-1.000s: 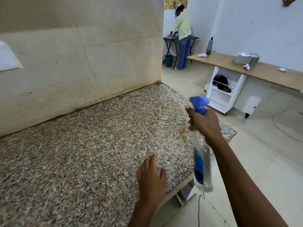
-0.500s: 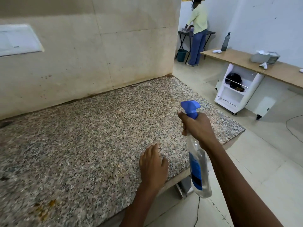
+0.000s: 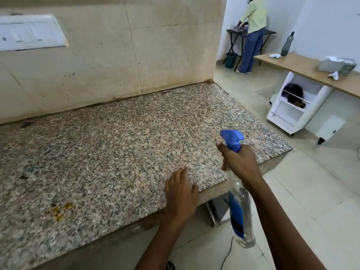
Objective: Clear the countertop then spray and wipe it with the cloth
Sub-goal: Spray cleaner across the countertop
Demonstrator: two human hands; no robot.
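Observation:
A speckled granite countertop (image 3: 116, 145) fills the left and middle of the view, with yellow-orange stains (image 3: 60, 208) near its front edge. My right hand (image 3: 241, 164) grips the neck of a clear spray bottle (image 3: 240, 217) with a blue trigger head and blue label, held upright just off the counter's front corner, nozzle facing the counter. My left hand (image 3: 181, 193) rests flat on the counter's front edge, fingers straight. No cloth is in view.
A beige tiled wall (image 3: 116, 55) backs the counter, with a white switch panel (image 3: 29, 34) at upper left. A person (image 3: 253, 32) stands at a black folding table at the far back. At right, a wooden desk (image 3: 311, 69) stands above a white trolley (image 3: 290, 104).
The view has swung left, bringing more of the counter and the switch panel into sight. Both hands keep their hold and place relative to the counter edge.

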